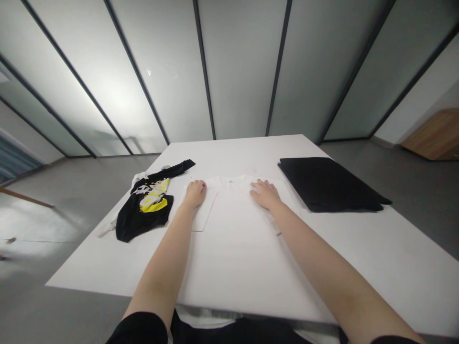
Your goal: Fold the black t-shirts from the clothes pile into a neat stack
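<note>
A white T-shirt (233,224) lies spread on the white table, its collar toward the far side and its hem hanging toward me past the near edge. On its left shoulder, beside the left sleeve, rests my left hand (196,192), its fingers bent and held together on the cloth. My right hand (266,194) lies flat on the right shoulder with the fingers spread. White cloth on white table makes the shirt's outline faint in places.
To the left lies a crumpled black garment (125,222) with a yellow and white print, some white cloth beside it. Flat black sheets or folded cloths (326,184) are stacked on the right of the white table (89,272). Frosted glass panels (240,71) stand behind.
</note>
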Tool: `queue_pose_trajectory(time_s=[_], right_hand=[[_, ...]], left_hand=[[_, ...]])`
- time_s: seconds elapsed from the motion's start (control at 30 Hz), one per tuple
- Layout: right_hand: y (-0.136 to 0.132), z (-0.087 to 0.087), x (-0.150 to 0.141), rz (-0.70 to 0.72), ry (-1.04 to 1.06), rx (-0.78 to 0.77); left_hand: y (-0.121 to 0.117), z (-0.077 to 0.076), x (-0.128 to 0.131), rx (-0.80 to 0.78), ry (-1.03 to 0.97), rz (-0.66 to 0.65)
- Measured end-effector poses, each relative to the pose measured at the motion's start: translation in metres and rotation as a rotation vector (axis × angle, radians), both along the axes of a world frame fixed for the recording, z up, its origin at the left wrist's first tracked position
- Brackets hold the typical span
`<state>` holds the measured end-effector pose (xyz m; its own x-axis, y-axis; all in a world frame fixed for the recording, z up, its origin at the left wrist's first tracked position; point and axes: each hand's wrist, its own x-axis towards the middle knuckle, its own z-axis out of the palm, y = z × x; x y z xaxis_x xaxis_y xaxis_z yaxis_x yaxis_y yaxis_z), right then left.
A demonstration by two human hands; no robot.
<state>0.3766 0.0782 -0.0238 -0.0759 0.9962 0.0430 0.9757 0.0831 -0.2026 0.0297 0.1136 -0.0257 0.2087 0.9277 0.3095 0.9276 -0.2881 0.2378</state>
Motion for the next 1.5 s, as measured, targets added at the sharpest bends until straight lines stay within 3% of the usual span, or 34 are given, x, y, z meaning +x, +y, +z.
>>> queue_pose_trajectory(time_s=[0.13,0.23,0.37,0.47,0.6,0.73,0.87,0.97,1.2,1.3,1.4,1.5], right_hand=[[-0.001,0.0,0.001,0.002,0.011,0.008],[-0.002,-0.002,0.0,0.0,0.029,0.015],[0.001,-0.005,0.0,0.002,0.084,0.031],[0.008,-0.005,0.005,-0.031,0.188,0.053],[0.017,-0.001,0.023,-0.182,0.262,0.151],[0.015,-0.007,0.039,-0.367,0.122,0.138],[0.014,-0.018,0.042,-0.35,0.017,0.043],[0.016,-0.022,0.042,-0.338,0.008,0.016],[0.013,-0.013,0.031,-0.318,0.056,0.187],[0.009,-0.009,0.024,-0.215,0.012,0.093],[0.007,-0.009,0.02,-0.153,-0.04,-0.017],[0.007,-0.01,0.019,-0.158,-0.049,-0.02]], left_hand=[[-0.005,0.005,0.006,0.052,0.018,0.077],[-0.01,0.009,0.009,0.143,0.003,0.227],[-0.015,0.006,0.013,-0.079,0.091,0.441],[-0.017,0.002,0.014,-0.199,0.158,0.433],[-0.013,0.001,0.013,-0.11,0.137,0.444],[-0.008,-0.003,0.011,-0.027,0.096,0.491],[-0.007,-0.014,0.008,-0.114,0.108,0.437],[-0.005,-0.018,0.004,-0.077,0.049,0.397],[0.003,-0.004,-0.012,0.065,-0.297,0.396],[0.002,-0.003,-0.01,0.067,-0.24,0.267],[-0.001,-0.007,-0.001,-0.069,-0.043,0.081],[-0.002,-0.01,0.006,-0.121,0.105,0.072]])
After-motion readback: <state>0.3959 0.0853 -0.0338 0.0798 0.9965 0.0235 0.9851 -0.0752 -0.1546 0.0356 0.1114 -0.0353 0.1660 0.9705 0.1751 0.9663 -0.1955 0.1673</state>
